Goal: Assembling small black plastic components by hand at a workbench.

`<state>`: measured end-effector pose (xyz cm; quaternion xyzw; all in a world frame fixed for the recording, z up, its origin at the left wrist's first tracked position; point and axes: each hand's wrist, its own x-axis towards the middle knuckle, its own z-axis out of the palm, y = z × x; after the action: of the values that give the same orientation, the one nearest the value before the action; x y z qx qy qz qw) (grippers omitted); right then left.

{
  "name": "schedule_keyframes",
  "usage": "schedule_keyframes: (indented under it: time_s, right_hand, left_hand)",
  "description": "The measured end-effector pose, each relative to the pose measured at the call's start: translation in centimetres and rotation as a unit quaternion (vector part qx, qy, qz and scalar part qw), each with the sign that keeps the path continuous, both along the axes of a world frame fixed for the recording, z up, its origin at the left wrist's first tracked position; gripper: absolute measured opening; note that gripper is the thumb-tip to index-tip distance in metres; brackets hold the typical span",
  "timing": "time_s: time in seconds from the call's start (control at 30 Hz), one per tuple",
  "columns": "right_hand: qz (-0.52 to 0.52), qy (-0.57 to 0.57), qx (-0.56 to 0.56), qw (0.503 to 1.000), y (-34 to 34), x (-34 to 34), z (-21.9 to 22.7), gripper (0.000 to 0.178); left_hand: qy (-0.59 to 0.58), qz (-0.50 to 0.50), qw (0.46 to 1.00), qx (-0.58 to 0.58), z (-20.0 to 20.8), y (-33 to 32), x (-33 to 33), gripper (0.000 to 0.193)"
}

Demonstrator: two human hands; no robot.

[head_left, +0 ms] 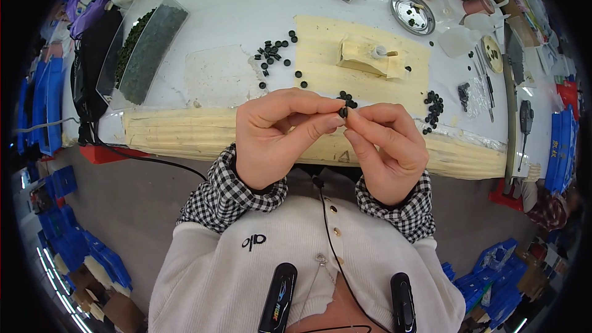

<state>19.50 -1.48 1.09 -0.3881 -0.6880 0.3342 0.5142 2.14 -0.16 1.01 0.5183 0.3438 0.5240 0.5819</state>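
Observation:
Just above the table's near edge, a small black round part is pinched between the fingertips of both hands. My left hand has thumb and forefinger closed on its left side. From the right, my right hand meets it, thumb and forefinger also pressed together. Right behind the fingertips lies a little cluster of like black parts. More loose black parts are scattered to the left, and another pile sits to the right. How the held part is built is too small to tell.
A yellow taped mat bears a taped block with a small white cup. At left stands a clear bin of dark green parts. A round metal dish sits far right, with slim tools and a screwdriver nearby.

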Motion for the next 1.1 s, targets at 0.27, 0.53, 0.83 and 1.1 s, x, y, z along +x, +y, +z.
schedule_keyframes:
  time_s: [0.27,0.53,0.83,1.1]
  right_hand:
    - [-0.001,0.002,0.005,1.0,-0.13,0.02,-0.09,0.029]
    - [0.008,0.017,-0.012,1.0,-0.16,-0.03,-0.48,0.029]
    - [0.026,-0.001,0.009,1.0,-0.03,0.28,-0.18,0.03]
    - [0.014,0.013,-0.008,1.0,-0.11,0.14,-0.43,0.03]
  left_hand:
    - [-0.032,-0.004,0.999,-0.038,0.05,-0.07,0.1,0.016]
    - [0.125,0.04,0.985,0.115,0.01,0.15,-0.11,0.017]
    - [0.027,-0.002,1.0,0.009,-0.1,-0.02,-0.09,0.018]
    - [-0.028,-0.002,0.999,-0.031,-0.11,-0.06,0.16,0.015]
